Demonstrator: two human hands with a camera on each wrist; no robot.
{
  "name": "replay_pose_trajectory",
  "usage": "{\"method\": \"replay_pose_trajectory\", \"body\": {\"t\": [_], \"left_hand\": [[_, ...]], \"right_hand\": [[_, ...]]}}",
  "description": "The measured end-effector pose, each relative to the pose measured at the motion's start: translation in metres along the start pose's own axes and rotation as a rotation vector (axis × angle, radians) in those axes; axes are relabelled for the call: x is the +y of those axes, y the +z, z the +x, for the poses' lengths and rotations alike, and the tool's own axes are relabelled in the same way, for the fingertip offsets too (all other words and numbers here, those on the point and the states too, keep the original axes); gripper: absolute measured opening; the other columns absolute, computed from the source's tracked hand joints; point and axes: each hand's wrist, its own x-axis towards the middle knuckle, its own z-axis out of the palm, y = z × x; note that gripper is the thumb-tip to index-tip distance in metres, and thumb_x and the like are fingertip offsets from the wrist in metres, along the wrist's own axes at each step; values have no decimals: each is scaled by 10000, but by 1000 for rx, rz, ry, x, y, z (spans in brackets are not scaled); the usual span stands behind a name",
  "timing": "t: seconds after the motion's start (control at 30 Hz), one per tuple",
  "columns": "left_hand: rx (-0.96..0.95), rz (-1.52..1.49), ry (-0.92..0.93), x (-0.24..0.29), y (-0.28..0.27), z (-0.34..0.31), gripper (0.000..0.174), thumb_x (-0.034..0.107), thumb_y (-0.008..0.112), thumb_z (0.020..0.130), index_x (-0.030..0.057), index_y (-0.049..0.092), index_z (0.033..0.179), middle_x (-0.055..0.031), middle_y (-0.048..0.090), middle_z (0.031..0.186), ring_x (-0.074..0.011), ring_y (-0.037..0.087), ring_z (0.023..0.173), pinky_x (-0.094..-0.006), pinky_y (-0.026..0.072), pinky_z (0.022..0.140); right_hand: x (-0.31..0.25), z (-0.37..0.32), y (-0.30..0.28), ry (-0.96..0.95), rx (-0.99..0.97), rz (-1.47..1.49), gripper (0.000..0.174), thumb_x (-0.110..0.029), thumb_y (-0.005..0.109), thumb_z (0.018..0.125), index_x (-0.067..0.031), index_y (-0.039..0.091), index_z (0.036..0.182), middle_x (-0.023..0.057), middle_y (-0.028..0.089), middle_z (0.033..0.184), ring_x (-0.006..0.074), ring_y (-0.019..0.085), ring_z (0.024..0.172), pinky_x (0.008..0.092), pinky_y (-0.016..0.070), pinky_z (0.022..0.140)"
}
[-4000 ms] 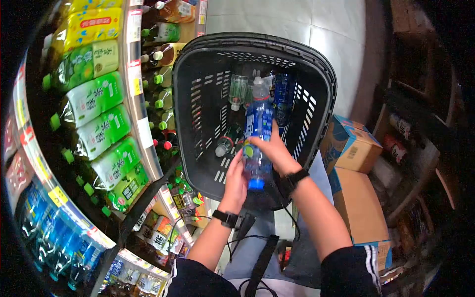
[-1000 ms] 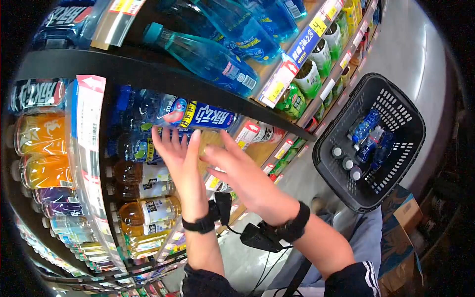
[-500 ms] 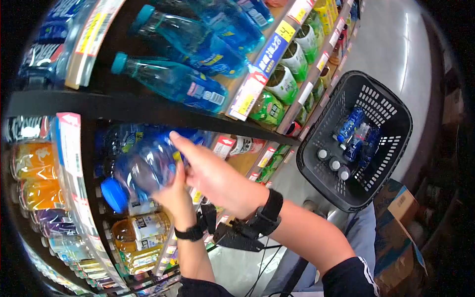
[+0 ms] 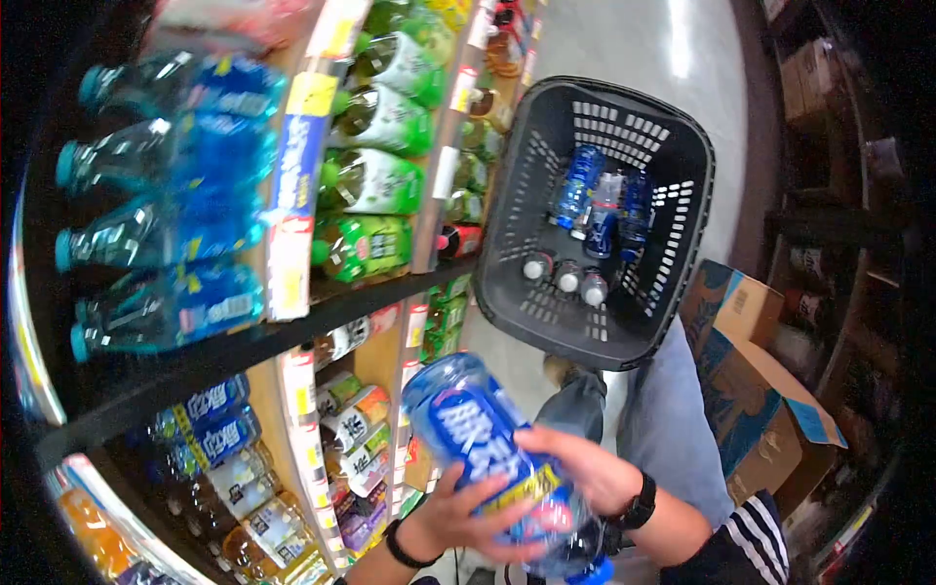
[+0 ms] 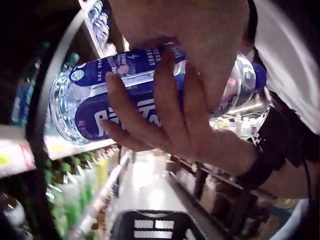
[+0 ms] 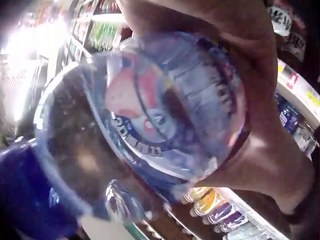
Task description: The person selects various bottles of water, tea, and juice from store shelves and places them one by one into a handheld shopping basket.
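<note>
A large clear bottle of drink (image 4: 468,419) with a blue label and a blue cap is held tilted in both hands, low in the head view, beside the shelf. Its base points up and left, its cap down toward the body. My left hand (image 4: 478,522) wraps its fingers across the label. On the other side my right hand (image 4: 590,473) grips it, thumb on the upper surface. The left wrist view shows fingers (image 5: 170,95) spread round the label. Close up in the right wrist view, the shoulder of the bottle (image 6: 145,115) fills much of the frame.
Ahead on the floor stands a black basket (image 4: 565,336) holding blue-labelled bottles (image 4: 583,180) and white-capped bottles (image 4: 566,277). Drink shelves (image 4: 136,395) line the left, with blue bottles (image 4: 175,234) and green-labelled bottles (image 4: 385,180). Cardboard boxes (image 4: 751,400) sit at right.
Four seconds ago both hands held a blue-labelled bottle over the basket. A second ago they reached empty to the shelf; since then they grasped this bottle and brought it out. The view swung right.
</note>
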Motion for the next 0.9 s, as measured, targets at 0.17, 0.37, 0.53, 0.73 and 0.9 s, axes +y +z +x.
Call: {"method": "replay_pose_trajectory", "body": {"t": [0.17, 0.37, 0.53, 0.73, 0.9], "left_hand": [[30, -444, -329, -37, 114, 80, 543, 159, 642, 706, 189, 465, 1218, -103, 342, 1360, -382, 235, 1295, -534, 209, 1032], [-159, -1414, -1304, -97, 203, 160, 569, 83, 462, 877, 111, 228, 1396, -72, 309, 1393, -190, 440, 1170, -309, 441, 874], [-219, -1142, -1249, -138, 320, 225, 859, 201, 687, 758, 66, 120, 1389, -122, 383, 1312, -215, 455, 1131, -320, 407, 901], [-387, -1142, -1315, -218, 397, 279, 922, 134, 710, 683, 64, 123, 1391, -114, 460, 1210, -203, 476, 1075, -310, 392, 908], [-344, -1135, -1357, -259, 440, 280, 840, 91, 649, 733, 80, 136, 1397, -126, 441, 1230, -214, 453, 1091, -317, 377, 918]], "right_hand": [[-77, 21, -98, -353, 182, 94, 380, -284, 606, 829, -49, 499, 1109, 51, 621, 944, 133, 619, 765, 280, 525, 658], [-204, 41, -198, -749, 748, -318, 546, -238, 687, 765, -38, 381, 1171, 97, 560, 1010, 170, 577, 881, 307, 485, 757], [-285, 68, -278, -701, 1062, -597, 713, -220, 733, 690, -9, 306, 1221, 130, 542, 1029, 206, 554, 919, 331, 465, 791], [-376, 117, -345, -594, 1233, -865, 978, -307, 700, 612, 147, 130, 1264, 305, 544, 1029, 402, 562, 948, 405, 475, 789], [-416, 139, -385, -268, 1085, -1911, 382, -375, 551, 826, -267, 522, 1191, 416, 398, 1114, 515, 443, 1014, 437, 429, 866]]}}
